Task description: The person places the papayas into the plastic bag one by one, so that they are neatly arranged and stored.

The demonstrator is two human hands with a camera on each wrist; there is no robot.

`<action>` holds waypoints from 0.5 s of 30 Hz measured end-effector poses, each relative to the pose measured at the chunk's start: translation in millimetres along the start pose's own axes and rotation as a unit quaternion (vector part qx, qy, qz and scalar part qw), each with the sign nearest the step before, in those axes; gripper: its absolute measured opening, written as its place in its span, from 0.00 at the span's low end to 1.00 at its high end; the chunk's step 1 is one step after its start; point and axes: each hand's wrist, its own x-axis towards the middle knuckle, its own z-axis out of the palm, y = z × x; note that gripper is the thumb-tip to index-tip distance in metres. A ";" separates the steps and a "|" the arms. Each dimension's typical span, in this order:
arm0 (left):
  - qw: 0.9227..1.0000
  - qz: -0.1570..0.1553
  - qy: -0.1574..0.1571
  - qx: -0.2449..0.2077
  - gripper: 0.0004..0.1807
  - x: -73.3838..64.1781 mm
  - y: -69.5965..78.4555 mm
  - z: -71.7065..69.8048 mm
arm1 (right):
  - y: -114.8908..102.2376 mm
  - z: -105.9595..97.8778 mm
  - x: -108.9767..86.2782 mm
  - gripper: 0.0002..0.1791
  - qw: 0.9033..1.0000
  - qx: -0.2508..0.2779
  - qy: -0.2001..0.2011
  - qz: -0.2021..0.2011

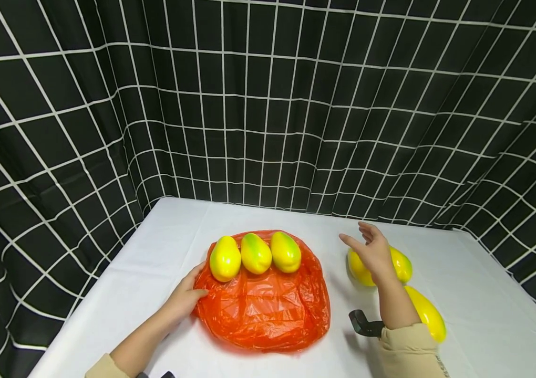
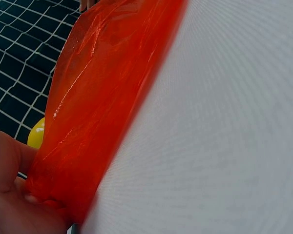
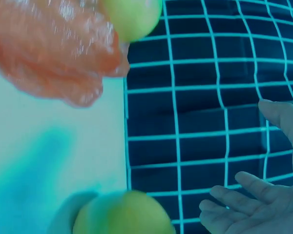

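A red plastic bag [image 1: 268,310] lies spread on the white table. Three glossy yellow-green mangoes, left [image 1: 225,259], middle [image 1: 256,254] and right [image 1: 286,252], sit in a row on its far part. At the bag's left edge my left hand [image 1: 186,294] grips the thin film; in the left wrist view the bag [image 2: 97,97] stretches away from that hand [image 2: 14,195]. My right hand [image 1: 373,254] hovers over the right side with fingers spread and nothing held. Beneath and beside that arm lie more mangoes [image 1: 428,315], partly hidden. The right wrist view shows the hand's spread fingers [image 3: 249,195].
A white cloth covers the table [image 1: 173,226]. Black curtains with a white grid [image 1: 258,115] stand along the back and both sides. A black wrist mount [image 1: 366,324] juts out from the right wrist.
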 end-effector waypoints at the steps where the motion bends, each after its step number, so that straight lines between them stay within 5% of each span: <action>1: 1.000 0.000 0.000 0.000 0.36 0.1 -0.1 0.3 | 2.2 -2.6 0.3 0.48 1.000 -0.002 0.002 0.003; 15: 1.000 0.000 0.001 0.006 0.36 0.4 -0.8 0.0 | 21.2 -25.6 -1.2 0.48 0.999 -0.003 0.025 0.038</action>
